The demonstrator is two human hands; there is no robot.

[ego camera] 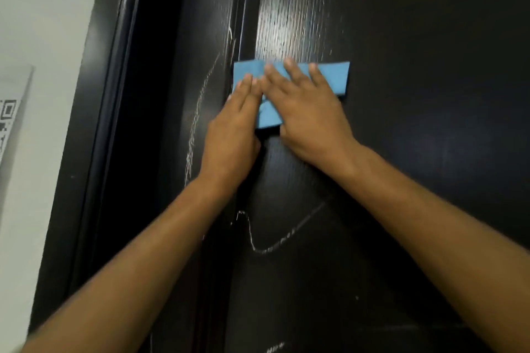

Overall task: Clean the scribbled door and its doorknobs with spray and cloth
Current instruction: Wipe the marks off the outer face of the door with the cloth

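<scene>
Both hands pressing a blue cloth [329,74] flat against the dark door [430,94].
The left hand [232,135] and right hand [309,120] lie side by side, fingers straight, on the cloth near the panel's upper-left corner; white scribbles [198,123] run along the door's left edge and below the hands.

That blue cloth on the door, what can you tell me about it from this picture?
The blue cloth is a plain light-blue rectangle, folded, with a smooth, soft look and no pattern. It lies flat against the dark door, across the left edge of the recessed panel, its long side roughly level. The left hand and right hand both press it with straight fingers, covering its middle and lower left. Its right end shows bare. White scribbles run to its left and below it.
</scene>
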